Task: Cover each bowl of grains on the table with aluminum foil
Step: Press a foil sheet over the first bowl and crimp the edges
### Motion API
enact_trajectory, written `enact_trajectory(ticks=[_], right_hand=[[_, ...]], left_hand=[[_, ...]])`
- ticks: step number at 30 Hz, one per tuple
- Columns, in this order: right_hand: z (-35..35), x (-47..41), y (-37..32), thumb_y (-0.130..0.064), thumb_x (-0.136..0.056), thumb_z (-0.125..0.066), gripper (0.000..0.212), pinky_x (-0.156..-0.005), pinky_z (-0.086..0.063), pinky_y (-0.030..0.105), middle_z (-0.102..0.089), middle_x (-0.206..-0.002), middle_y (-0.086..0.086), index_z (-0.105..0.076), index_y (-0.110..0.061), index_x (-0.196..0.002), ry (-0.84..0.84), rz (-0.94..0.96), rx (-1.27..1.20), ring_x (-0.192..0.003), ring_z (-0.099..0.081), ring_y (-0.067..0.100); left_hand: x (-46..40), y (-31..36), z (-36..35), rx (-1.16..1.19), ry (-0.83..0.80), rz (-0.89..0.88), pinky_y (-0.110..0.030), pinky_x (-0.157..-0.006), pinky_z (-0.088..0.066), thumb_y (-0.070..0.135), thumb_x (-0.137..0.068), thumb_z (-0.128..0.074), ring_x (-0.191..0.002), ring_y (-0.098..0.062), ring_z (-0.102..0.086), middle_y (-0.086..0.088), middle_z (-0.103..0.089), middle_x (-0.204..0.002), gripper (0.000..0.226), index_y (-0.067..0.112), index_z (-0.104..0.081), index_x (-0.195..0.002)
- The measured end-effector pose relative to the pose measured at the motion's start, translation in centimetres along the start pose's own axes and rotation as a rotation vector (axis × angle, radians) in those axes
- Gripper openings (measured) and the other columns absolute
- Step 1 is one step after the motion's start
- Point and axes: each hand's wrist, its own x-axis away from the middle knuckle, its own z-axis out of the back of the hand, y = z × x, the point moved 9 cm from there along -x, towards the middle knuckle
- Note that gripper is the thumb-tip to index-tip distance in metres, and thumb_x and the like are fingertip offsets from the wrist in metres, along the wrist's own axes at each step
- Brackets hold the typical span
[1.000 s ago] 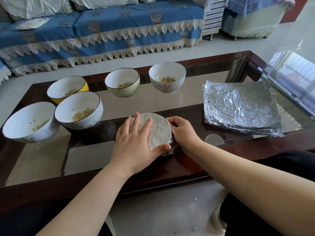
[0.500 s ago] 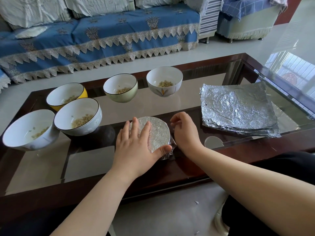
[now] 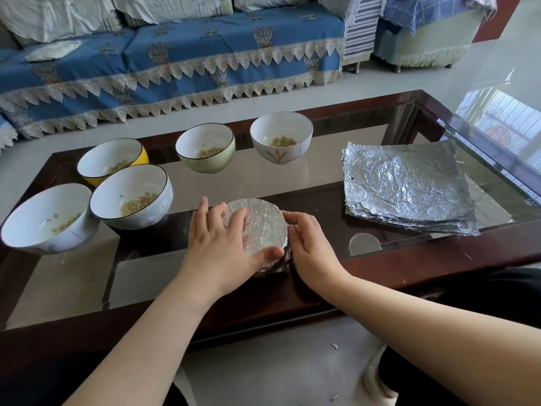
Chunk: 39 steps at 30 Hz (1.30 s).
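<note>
Where the glass-topped table meets its dark wood frame at the near edge: foil-covered bowl, between both hands. Largest to smallest as follows.

Table: brown frame, glass panels, far-right corner cut off by frame edge.

Stack of foil sheets: right side of table, crumpled silver, edges ragged, sheet count not readable.

Five uncovered bowls, all holding pale grains: white bowl far left, its base partly lost against the glass; dark-rimmed white bowl just beside it, touching or nearly so, cannot tell; yellow bowl behind, partly hidden by the dark-rimmed one; pale green bowl centre rear; white bowl with leaf motif to its right.

Foil-covered bowl: top flat and wrinkled, foil drawn taut over rim and folded down the side. Bowl colour and contents fully hidden.

Left hand: laid flat on the foil top, fingers extended, thumb along near rim, pressing, not gripping.

Right hand: fingers curled against right side of the bowl, pinching foil at the rim. Fingertips partly hidden behind the bowl.
</note>
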Motion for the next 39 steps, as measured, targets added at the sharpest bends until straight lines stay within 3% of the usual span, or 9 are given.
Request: enact_trajectory(ticks=[5,10,15,20,25,29,32,35,39], right_hand=[[-0.2,-0.1,-0.5,-0.018,-0.104,-0.039,0.033,-0.095,-0.028,0.000,-0.054,-0.126,-0.007,-0.055,-0.021,-0.133,0.041,0.017,0.006,-0.111,-0.045,-0.013],[-0.6,0.5,-0.4,-0.026,-0.104,-0.036,0.035,-0.097,-0.039,0.018,-0.057,-0.122,-0.013,-0.048,-0.020,-0.136,0.044,-0.032,0.003,-0.114,-0.052,0.003],[-1.1,0.8,-0.5,-0.029,-0.105,-0.031,0.033,-0.098,-0.042,0.027,-0.061,-0.124,-0.007,-0.054,-0.020,-0.128,0.063,-0.052,0.002,-0.117,-0.053,0.009],[-1.6,0.3,0.3,-0.032,-0.105,-0.030,0.018,-0.064,-0.035,0.011,-0.056,-0.089,-0.018,-0.046,-0.026,-0.099,0.055,-0.214,-0.010,-0.083,-0.053,0.005],[-1.6,-0.5,0.8,-0.029,-0.105,-0.031,0.025,-0.054,-0.029,0.024,-0.051,-0.080,-0.007,-0.038,-0.018,-0.083,0.064,-0.272,0.054,-0.069,-0.046,0.007],[-1.5,-1.4,0.8,-0.025,-0.105,-0.030,0.029,-0.072,-0.035,0.031,-0.056,-0.091,0.007,-0.042,-0.013,-0.081,0.053,-0.244,0.202,-0.093,-0.049,0.025],[-1.7,-1.9,1.0,-0.026,-0.105,-0.028,0.032,-0.096,-0.032,0.035,-0.056,-0.120,0.008,-0.055,-0.008,-0.108,-0.043,-0.241,0.387,-0.119,-0.042,0.027],[-1.6,-2.3,1.0,-0.027,-0.105,-0.028,0.035,-0.103,-0.026,0.034,-0.047,-0.136,0.002,-0.056,-0.013,-0.123,-0.093,-0.217,0.451,-0.130,-0.035,0.024],[-1.7,-2.6,0.9,-0.027,-0.103,-0.032,0.034,-0.107,-0.022,0.034,-0.043,-0.139,-0.003,-0.057,-0.016,-0.122,-0.127,-0.172,0.506,-0.132,-0.031,0.022]], left_hand=[[-0.3,0.3,-0.3,0.066,0.012,-0.106,-0.044,-0.121,0.003,0.104,-0.042,0.004,-0.151,-0.024,0.016,-0.004,0.016,-0.164,0.140,0.024,-0.006,-0.156],[-0.5,-0.1,-0.9,0.015,-0.034,-0.109,-0.043,-0.122,0.004,0.105,-0.039,0.004,-0.151,-0.021,0.016,-0.001,0.017,-0.165,0.139,0.031,0.010,-0.156],[-0.4,0.1,-1.2,-0.003,-0.019,-0.103,-0.046,-0.122,0.001,0.106,-0.039,0.003,-0.151,-0.025,0.013,-0.005,0.017,-0.165,0.137,0.034,0.007,-0.156],[-0.4,0.0,-1.1,-0.014,0.013,-0.092,-0.047,-0.121,-0.001,0.106,-0.040,0.004,-0.151,-0.025,0.010,-0.005,0.014,-0.165,0.136,0.035,0.005,-0.156],[-0.4,0.1,-1.1,-0.015,0.016,-0.087,-0.047,-0.121,-0.001,0.106,-0.041,0.005,-0.151,-0.026,0.009,-0.006,0.013,-0.165,0.135,0.034,0.004,-0.157],[-0.4,0.0,-1.0,-0.023,0.014,-0.079,-0.047,-0.121,-0.001,0.105,-0.040,0.007,-0.151,-0.027,0.009,-0.007,0.013,-0.165,0.136,0.034,0.004,-0.157],[-0.5,0.0,-1.1,-0.034,0.012,-0.082,-0.047,-0.121,-0.001,0.105,-0.042,0.006,-0.151,-0.027,0.009,-0.006,0.013,-0.165,0.135,0.034,0.005,-0.156],[-0.5,-0.1,-1.1,-0.032,0.017,-0.084,-0.047,-0.121,-0.002,0.105,-0.042,0.006,-0.151,-0.027,0.008,-0.006,0.012,-0.165,0.135,0.034,0.003,-0.157],[-0.5,-0.2,-1.0,-0.032,0.023,-0.081,-0.047,-0.120,-0.003,0.105,-0.043,0.003,-0.151,-0.027,0.007,-0.006,0.011,-0.165,0.133,0.035,0.001,-0.157]])
